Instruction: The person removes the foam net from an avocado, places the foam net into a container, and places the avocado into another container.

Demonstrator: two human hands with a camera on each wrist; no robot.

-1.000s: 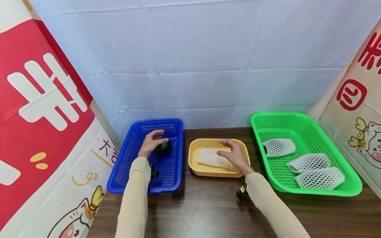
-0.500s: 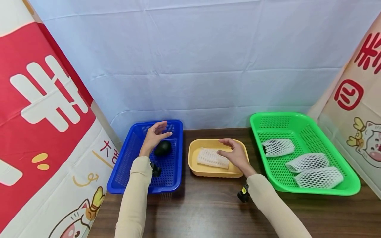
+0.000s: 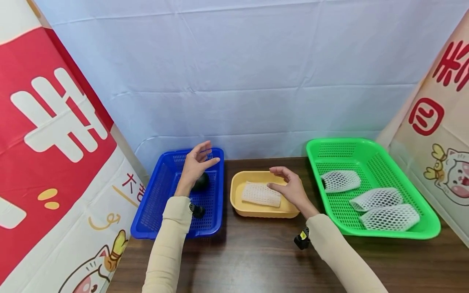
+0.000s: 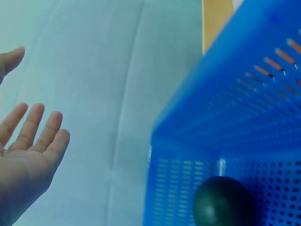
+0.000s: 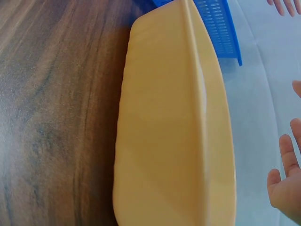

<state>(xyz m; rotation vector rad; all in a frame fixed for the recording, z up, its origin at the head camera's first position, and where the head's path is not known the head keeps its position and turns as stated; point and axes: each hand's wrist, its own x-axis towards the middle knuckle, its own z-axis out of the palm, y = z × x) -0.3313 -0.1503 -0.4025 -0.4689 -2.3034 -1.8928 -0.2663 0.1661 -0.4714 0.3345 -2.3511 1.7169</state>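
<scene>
My left hand (image 3: pixel 196 165) hovers over the blue basket (image 3: pixel 154 197), thumb and fingers spread, holding nothing. Below it, partly hidden by the hand in the head view, lies a dark green, smooth oval fruit (image 3: pixel 201 183). The left wrist view shows this fruit (image 4: pixel 223 202) at the basket's bottom, apart from the fingers. My right hand (image 3: pixel 293 191) is above the right side of a yellow tray (image 3: pixel 264 213), its fingers loosely bent with a gap to the thumb. In that tray a flat white foam net sleeve (image 3: pixel 260 194) lies just left of the thumb.
At the right stands a green basket (image 3: pixel 414 191) with three white foam-netted pieces, including a left one (image 3: pixel 340 181) that shows a dark end. All the containers sit on a brown wooden table (image 3: pixel 249 252). A pale cloth (image 3: pixel 249 81) hangs behind them.
My left hand has risen from beside the dark green fruit and shifted a little to the right. The right hand stays nearly in place over the yellow tray.
</scene>
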